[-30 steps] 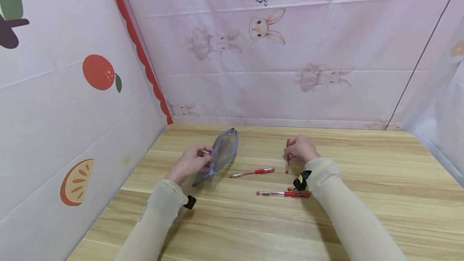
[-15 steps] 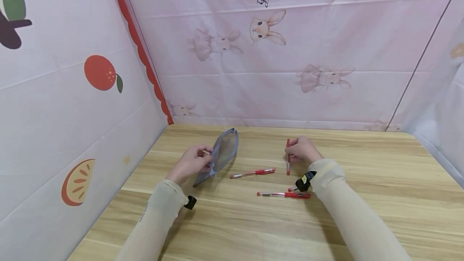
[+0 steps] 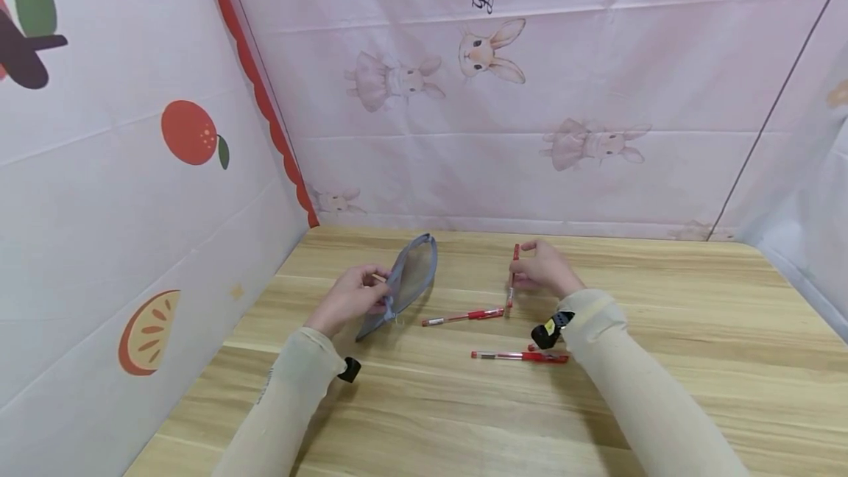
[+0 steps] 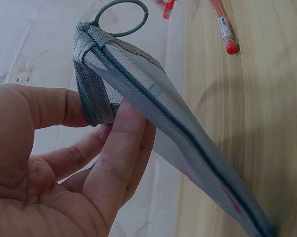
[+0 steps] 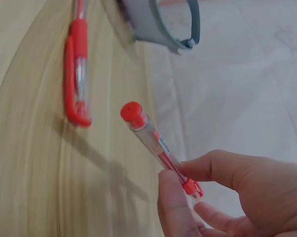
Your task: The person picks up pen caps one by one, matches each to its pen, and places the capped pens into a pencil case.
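Note:
My left hand point(image 3: 350, 300) pinches the edge of a grey-blue mesh zip pouch point(image 3: 412, 277), whose mouth gapes to the right. In the left wrist view, thumb and fingers clasp the pouch's rim point(image 4: 131, 79), near a loop at its end. Between the thumb and fingers of my right hand point(image 3: 546, 272) is a red gel pen point(image 5: 155, 143), tilted and held off the table. A second red pen point(image 3: 462, 317) lies between the pouch and the right hand. Nearer to me lies another pen point(image 3: 520, 355), beside one more red pen point(image 3: 533, 348) mostly hidden under the right wrist.
The wood-grain table point(image 3: 424, 418) runs back to a pink cloth wall point(image 3: 397, 175) printed with rabbits. A white cloth wall point(image 3: 99, 212) with fruit prints rises on the left. Black wrist cameras point(image 3: 548, 333) sit on both sleeves.
My right hand has moved slightly left with its pen, which now appears raised and nearer to the pouch. The left hand and pouch stay nearly still.

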Tool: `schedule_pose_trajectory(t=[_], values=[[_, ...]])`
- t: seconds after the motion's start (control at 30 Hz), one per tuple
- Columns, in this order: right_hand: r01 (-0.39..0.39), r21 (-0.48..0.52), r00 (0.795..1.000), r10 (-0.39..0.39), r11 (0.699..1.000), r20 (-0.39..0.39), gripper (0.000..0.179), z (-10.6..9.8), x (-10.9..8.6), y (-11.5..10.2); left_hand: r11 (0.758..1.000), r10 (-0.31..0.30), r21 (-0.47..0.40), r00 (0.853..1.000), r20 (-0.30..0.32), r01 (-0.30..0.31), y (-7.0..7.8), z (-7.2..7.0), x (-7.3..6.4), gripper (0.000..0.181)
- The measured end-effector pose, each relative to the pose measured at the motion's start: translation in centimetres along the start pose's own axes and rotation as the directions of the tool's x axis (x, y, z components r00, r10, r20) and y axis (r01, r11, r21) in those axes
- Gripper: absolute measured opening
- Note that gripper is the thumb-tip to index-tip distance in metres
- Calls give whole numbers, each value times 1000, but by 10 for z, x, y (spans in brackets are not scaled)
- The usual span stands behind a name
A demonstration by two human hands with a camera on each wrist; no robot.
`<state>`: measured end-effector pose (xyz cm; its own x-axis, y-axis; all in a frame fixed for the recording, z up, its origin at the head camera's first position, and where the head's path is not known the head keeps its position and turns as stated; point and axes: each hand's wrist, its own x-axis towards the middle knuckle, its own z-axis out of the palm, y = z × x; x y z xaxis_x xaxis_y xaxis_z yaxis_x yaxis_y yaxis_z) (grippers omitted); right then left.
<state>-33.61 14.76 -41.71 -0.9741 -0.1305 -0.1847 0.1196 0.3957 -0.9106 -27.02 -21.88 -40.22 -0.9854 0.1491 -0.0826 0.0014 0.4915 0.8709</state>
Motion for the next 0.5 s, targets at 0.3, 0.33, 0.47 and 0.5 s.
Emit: schedule_pose_trajectory(t=[0.3, 0.33, 0.47, 0.5], values=[[37, 89, 999, -35, 995, -32, 69, 21, 1, -15, 1000, 7, 3, 1000, -5, -7, -1, 0, -3, 30], [41, 111, 999, -37, 993, -38, 69, 24, 2, -17, 1000, 8, 4, 1000, -10, -8, -1, 0, -3, 30], [46, 189, 998, -35, 981, -58, 70, 33, 4, -23, 1000, 16, 8, 1000, -7, -16, -1, -1, -3, 31], [46, 198, 998, -35, 979, -60, 71, 35, 4, -24, 1000, 16, 8, 1000, -6, -16, -1, -1, -3, 31]])
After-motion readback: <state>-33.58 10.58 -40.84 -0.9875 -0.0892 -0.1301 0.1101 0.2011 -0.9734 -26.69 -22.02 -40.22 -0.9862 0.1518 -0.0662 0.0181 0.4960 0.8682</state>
